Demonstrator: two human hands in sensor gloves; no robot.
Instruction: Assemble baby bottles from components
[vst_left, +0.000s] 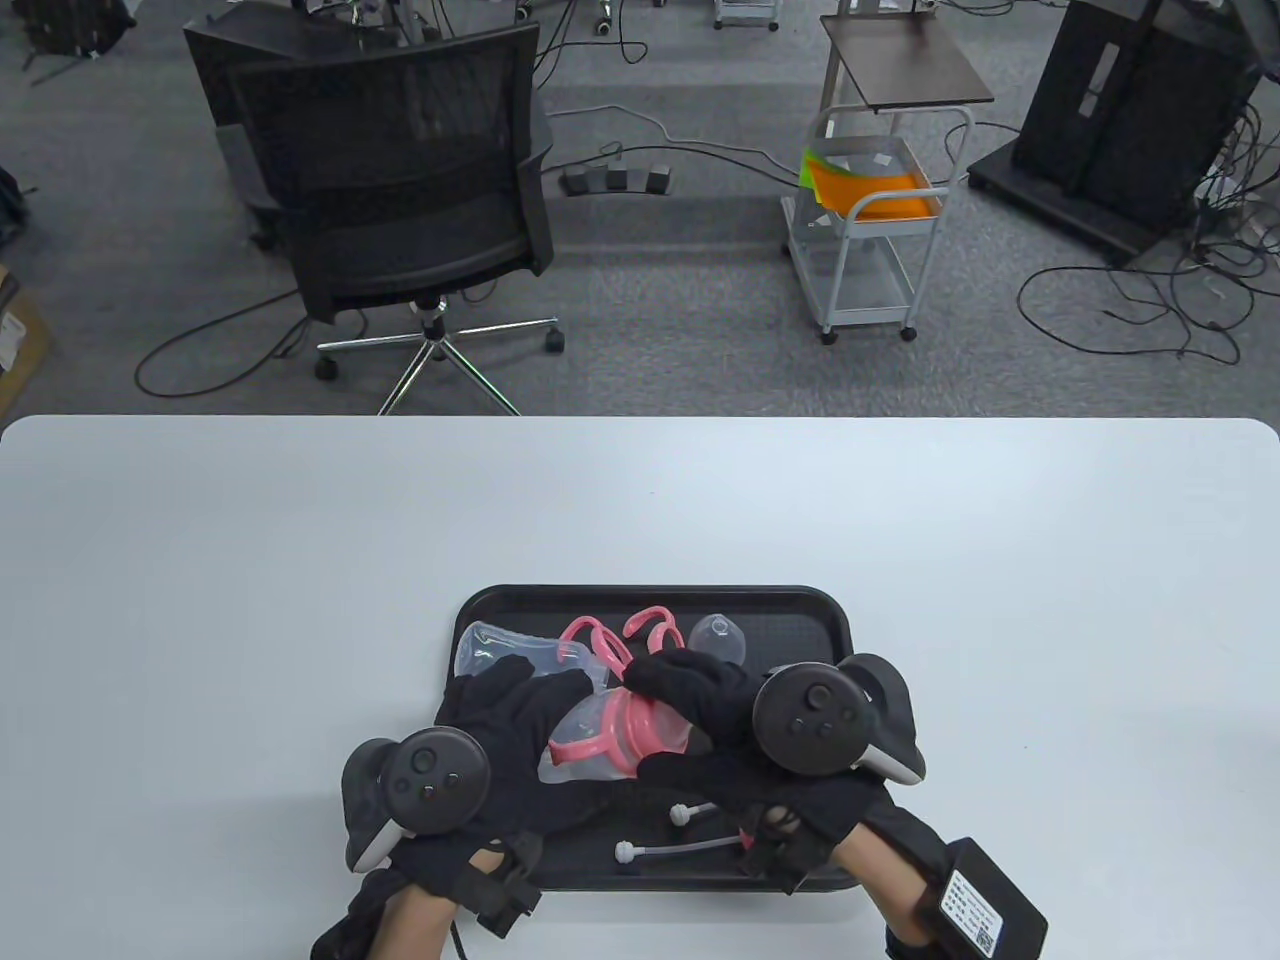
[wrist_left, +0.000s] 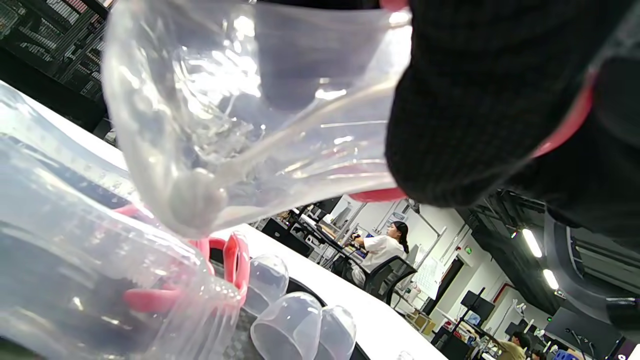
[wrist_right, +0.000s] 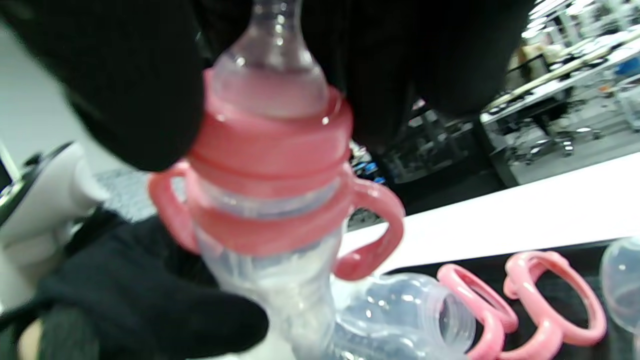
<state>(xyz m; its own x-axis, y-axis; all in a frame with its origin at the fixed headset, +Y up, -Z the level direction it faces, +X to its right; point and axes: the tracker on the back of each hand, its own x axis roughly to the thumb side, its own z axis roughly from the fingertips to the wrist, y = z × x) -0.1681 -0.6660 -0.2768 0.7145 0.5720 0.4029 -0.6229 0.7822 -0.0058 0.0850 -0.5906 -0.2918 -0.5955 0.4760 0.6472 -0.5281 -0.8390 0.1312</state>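
Note:
Both hands hold one baby bottle (vst_left: 600, 735) over the black tray (vst_left: 800, 610). My left hand (vst_left: 545, 705) grips its clear body (wrist_left: 225, 125). My right hand (vst_left: 680, 715) grips the top end, around the pink collar (wrist_right: 270, 145) and the clear nipple (wrist_right: 272, 50). A pink handle ring (wrist_right: 372, 225) sits below the collar. A second clear bottle body (vst_left: 490, 650) lies in the tray's far left; it also shows in the right wrist view (wrist_right: 400, 310). Two loose pink handle rings (vst_left: 620, 635) lie behind the hands.
A clear cap (vst_left: 718, 635) lies at the tray's far side; the left wrist view shows several clear caps (wrist_left: 295, 325). Two straws with white ends (vst_left: 660, 850) lie along the tray's near edge. The white table (vst_left: 200, 600) surrounds the tray.

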